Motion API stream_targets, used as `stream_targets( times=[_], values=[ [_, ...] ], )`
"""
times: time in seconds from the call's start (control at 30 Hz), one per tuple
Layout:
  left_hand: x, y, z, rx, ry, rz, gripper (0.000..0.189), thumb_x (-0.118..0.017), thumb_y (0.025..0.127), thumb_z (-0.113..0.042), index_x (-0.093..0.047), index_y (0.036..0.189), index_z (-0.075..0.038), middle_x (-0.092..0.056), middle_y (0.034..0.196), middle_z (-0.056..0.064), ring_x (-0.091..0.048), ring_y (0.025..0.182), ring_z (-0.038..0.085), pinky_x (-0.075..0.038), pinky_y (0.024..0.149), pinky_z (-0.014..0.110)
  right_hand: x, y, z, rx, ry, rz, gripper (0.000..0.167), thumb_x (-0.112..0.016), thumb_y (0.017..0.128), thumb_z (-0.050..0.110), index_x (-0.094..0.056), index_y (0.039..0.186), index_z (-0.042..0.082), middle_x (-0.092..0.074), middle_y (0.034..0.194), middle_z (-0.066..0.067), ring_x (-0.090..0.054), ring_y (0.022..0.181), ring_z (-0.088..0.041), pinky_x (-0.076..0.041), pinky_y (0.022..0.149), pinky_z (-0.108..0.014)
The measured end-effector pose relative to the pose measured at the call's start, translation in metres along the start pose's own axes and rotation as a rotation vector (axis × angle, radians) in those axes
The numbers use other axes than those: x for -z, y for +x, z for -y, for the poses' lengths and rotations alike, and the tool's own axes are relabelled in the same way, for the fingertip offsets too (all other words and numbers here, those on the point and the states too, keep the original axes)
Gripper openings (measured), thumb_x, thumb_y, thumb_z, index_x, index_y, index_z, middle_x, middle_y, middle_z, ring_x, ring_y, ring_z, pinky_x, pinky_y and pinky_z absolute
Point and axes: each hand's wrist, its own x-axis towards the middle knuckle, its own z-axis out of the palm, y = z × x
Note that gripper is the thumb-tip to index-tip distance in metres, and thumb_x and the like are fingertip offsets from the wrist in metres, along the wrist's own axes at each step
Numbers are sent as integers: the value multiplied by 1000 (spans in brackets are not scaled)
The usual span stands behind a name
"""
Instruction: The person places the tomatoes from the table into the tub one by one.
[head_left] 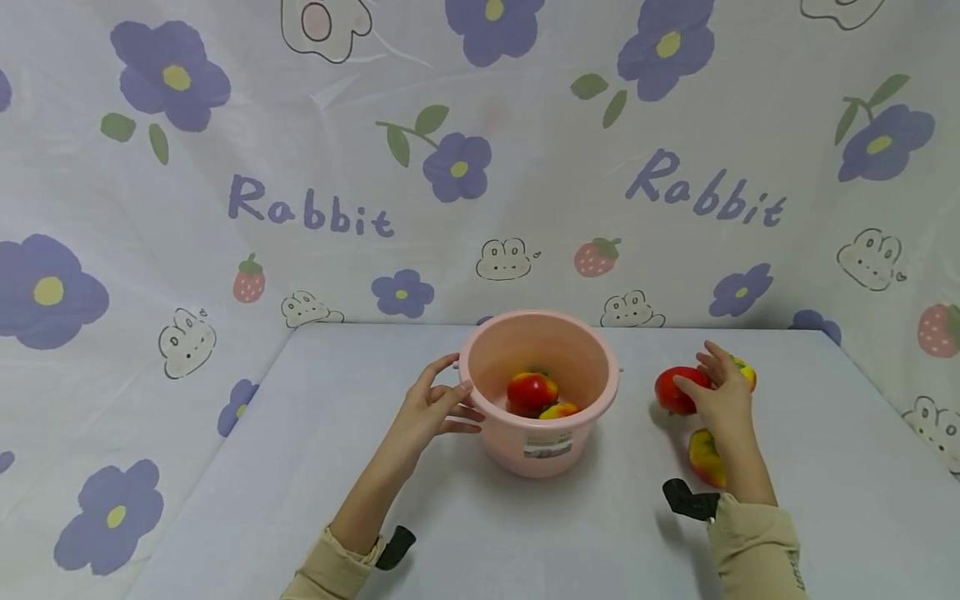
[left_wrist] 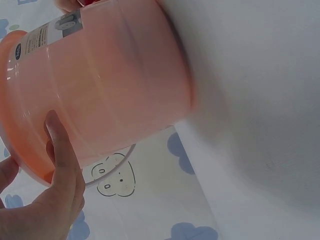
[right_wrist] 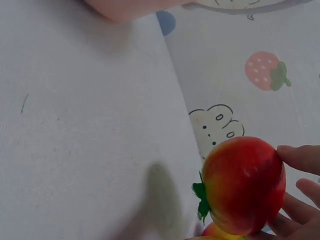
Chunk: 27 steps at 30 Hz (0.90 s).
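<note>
A pink plastic bucket point(head_left: 543, 446) stands upright on the white table. My left hand point(head_left: 431, 408) grips its left rim, thumb over the top edge and fingers along the outer wall; the left wrist view shows the same hand point(left_wrist: 55, 190) against the bucket wall point(left_wrist: 110, 80). Inside lie a red fruit point(head_left: 532, 392) and a yellow-red one point(head_left: 559, 411), partly hidden by the rim. My right hand point(head_left: 726, 404) pinches a red fruit point(right_wrist: 245, 185) with yellow shading and a green calyx, resembling a tomato or persimmon. It appears held above the table, its shadow apart from it.
A yellow-red fruit point(head_left: 706, 458) lies on the table beneath the right wrist. Another yellow-red fruit point(head_left: 745, 372) sits behind the right hand, partly covered. A patterned cloth point(head_left: 525, 167) hangs behind the table point(head_left: 337, 392).
</note>
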Motion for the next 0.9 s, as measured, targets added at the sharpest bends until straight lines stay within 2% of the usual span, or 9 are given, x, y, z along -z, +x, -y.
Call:
stream_targets(
  times=[0.4,0.6,0.9],
  values=[
    [1,-1,1,-3,11,-2,57,-58,98,-33,-32,148,-24,-68,106,18,-72,96,33,-62,80,39,-1,-6,26,77,-8,-61,75,-61,95,11,-20,156,21,-36,157,-10,-34,146,-33,-37,113,-52],
    [1,-2,-1,2,-1,0,55,-58,98,-32,-34,147,-27,-69,107,18,-73,96,32,-62,81,39,-2,-9,44,98,-6,-75,75,-61,95,10,-20,156,23,-37,157,-8,-34,146,-31,-35,116,-50],
    [0,-1,1,2,16,3,57,-58,98,-34,-33,148,-25,-68,108,19,-72,97,33,-61,83,40,-4,-15,74,167,30,-103,75,-63,94,14,-23,155,28,-39,157,-3,-35,146,-27,-36,116,-48]
  ],
)
